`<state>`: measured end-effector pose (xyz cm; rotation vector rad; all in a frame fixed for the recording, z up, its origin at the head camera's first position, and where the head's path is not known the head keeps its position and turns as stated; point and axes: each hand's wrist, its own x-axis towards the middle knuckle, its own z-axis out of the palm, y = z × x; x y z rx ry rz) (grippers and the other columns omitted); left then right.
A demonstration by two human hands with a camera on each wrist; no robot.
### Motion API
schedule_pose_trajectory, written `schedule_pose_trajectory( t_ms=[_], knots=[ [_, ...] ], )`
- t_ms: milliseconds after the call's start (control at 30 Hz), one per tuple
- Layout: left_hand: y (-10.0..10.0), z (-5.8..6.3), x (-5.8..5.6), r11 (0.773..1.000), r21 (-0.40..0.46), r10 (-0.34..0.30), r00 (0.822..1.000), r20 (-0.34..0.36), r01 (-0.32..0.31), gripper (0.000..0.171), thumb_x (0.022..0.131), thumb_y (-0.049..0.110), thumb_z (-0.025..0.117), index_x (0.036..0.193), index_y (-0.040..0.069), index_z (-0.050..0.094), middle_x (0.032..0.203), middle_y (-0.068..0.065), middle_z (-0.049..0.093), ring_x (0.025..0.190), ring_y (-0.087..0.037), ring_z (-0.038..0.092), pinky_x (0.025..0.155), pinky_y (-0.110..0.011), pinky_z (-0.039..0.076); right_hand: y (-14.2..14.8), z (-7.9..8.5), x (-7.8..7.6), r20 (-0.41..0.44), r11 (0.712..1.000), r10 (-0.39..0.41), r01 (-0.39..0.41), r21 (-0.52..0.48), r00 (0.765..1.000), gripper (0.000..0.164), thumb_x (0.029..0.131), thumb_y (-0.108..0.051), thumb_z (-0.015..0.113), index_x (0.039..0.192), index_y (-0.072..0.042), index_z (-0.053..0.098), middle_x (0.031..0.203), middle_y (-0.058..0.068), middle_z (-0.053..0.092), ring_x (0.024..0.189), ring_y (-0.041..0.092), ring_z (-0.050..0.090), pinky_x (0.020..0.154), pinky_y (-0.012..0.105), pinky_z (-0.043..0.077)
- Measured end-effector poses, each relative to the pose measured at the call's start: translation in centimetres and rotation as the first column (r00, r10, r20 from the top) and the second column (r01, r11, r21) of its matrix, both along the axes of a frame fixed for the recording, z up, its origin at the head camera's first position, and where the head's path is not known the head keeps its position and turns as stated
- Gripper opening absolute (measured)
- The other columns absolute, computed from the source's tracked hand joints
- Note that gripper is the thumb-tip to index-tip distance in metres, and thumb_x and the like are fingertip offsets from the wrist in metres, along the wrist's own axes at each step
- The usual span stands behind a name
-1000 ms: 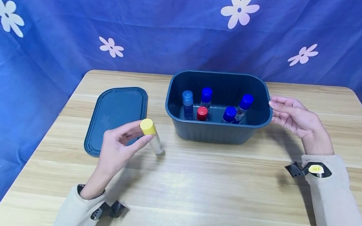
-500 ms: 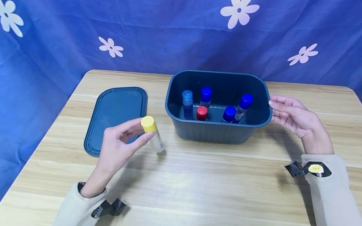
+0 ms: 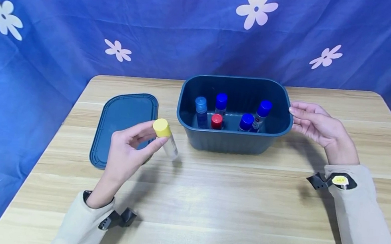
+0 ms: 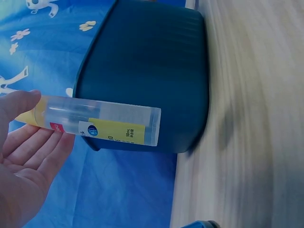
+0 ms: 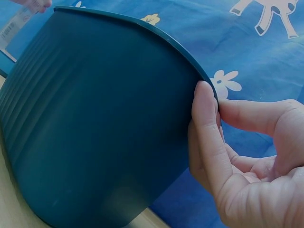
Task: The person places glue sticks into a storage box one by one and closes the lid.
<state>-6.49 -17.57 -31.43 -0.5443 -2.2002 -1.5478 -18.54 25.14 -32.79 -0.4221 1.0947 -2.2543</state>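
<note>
My left hand (image 3: 127,150) pinches the yellow cap of a small clear bottle (image 3: 171,147) between thumb and fingers. In the left wrist view the bottle (image 4: 104,121) carries a yellow label reading 50mL, and its base is raised off the table. My right hand (image 3: 314,125) grips the right end rim of a deep dark teal bin (image 3: 229,143), thumb on one side and fingers on the other in the right wrist view. Inside the bin stand a light-blue-capped bottle (image 3: 201,112), a red-capped bottle (image 3: 217,121) and several dark-blue-capped bottles (image 3: 263,113).
Left of the bin, a matching flat lid (image 3: 123,116) lies on the wooden table (image 3: 220,221), partly behind my left hand. A blue flower-printed cloth (image 3: 177,27) hangs behind the table and along its left side.
My left hand has lifted the yellow-capped bottle slightly up and away from me. The right hand keeps its grip on the rim, and the head view has shifted a little.
</note>
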Motion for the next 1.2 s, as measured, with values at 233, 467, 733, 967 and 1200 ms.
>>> schedule_pose_trajectory(
  t_ms=[233, 467, 733, 967, 1200],
  knots=[
    [0.1, 0.5, -0.3, 1.000, 0.011, -0.006, 1.000, -0.009, 0.006, 0.036, 0.077, -0.012, 0.073, 0.112, -0.006, 0.067, 0.100, -0.014, 0.072, 0.093, -0.014, 0.070, 0.086, -0.027, 0.056, 0.0, 0.0, 0.0, 0.002, 1.000, 0.007, -0.007, -0.017, 1.000, 0.026, 0.100, 0.008, 0.038, 0.113, 0.011, 0.060, 0.103, 0.020, 0.069, 0.089, 0.025, 0.070, 0.081, 0.032, 0.059],
    [0.5, 1.2, -0.2, 0.999, 0.032, -0.002, 1.000, -0.018, 0.002, 0.036, 0.077, -0.012, 0.074, 0.112, -0.006, 0.067, 0.101, -0.011, 0.072, 0.093, -0.015, 0.070, 0.086, -0.028, 0.056, 0.1, -0.1, 0.0, -0.006, 1.000, 0.007, -0.007, -0.015, 1.000, 0.028, 0.100, 0.009, 0.036, 0.113, 0.011, 0.061, 0.103, 0.020, 0.069, 0.089, 0.025, 0.070, 0.081, 0.031, 0.059],
    [1.6, 2.8, 0.1, 0.997, 0.077, -0.009, 0.999, -0.051, 0.013, 0.035, 0.078, -0.011, 0.073, 0.112, -0.004, 0.068, 0.100, -0.013, 0.072, 0.091, -0.019, 0.070, 0.086, -0.031, 0.057, -0.1, -0.2, -0.1, 0.002, 1.000, 0.014, -0.014, -0.026, 1.000, 0.029, 0.100, 0.009, 0.035, 0.114, 0.011, 0.061, 0.104, 0.020, 0.069, 0.090, 0.026, 0.070, 0.081, 0.033, 0.059],
    [2.6, 3.9, -0.3, 0.997, 0.077, 0.004, 0.998, -0.069, 0.002, 0.034, 0.078, -0.010, 0.073, 0.112, -0.005, 0.068, 0.098, -0.013, 0.072, 0.088, -0.019, 0.070, 0.084, -0.031, 0.058, -0.1, -0.1, -0.1, 0.002, 0.999, 0.013, -0.013, -0.029, 1.000, 0.029, 0.100, 0.009, 0.035, 0.113, 0.011, 0.061, 0.104, 0.020, 0.069, 0.090, 0.026, 0.070, 0.082, 0.032, 0.059],
    [3.2, 5.2, -0.6, 0.997, 0.068, -0.025, 0.992, -0.121, 0.033, 0.036, 0.076, -0.012, 0.073, 0.111, -0.007, 0.067, 0.097, -0.015, 0.072, 0.088, -0.020, 0.070, 0.083, -0.032, 0.058, 0.0, -0.3, -0.3, 0.010, 0.999, 0.025, -0.025, -0.041, 1.000, 0.031, 0.100, 0.009, 0.032, 0.113, 0.011, 0.061, 0.103, 0.020, 0.069, 0.090, 0.026, 0.070, 0.082, 0.033, 0.058]
  ],
)
